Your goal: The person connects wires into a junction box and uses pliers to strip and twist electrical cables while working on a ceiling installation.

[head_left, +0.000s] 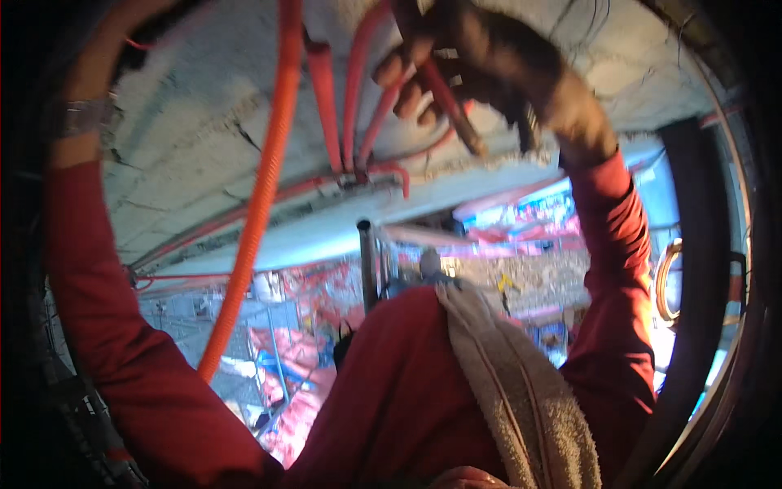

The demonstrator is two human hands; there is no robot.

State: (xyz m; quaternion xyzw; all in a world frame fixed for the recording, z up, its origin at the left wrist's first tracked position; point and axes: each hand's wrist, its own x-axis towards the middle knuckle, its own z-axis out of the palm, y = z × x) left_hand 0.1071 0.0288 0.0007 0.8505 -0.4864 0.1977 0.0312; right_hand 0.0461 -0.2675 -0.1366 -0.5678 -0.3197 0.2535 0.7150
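Raised to the concrete surface, my right hand (497,61) has its fingers curled round a dark rod-like tool with a red section (442,91); blur hides its exact kind. A second dark piece (526,130) hangs below the palm, and I cannot make out whether it belongs to the same tool. Red conduit pipes (324,106) come out of the concrete beside these fingers. My left forearm (79,151), with a band at the wrist, reaches up at the left, its hand beyond the upper edge. Between my arms runs an orange corrugated hose (259,191).
Thin red pipes (244,213) run along the concrete (195,122). A dark post (696,244) stands close to my right arm, near a coil (668,281). A metal pipe (367,261) rises in the middle. Beyond lie rubble (521,281) and pink sheeting (301,407).
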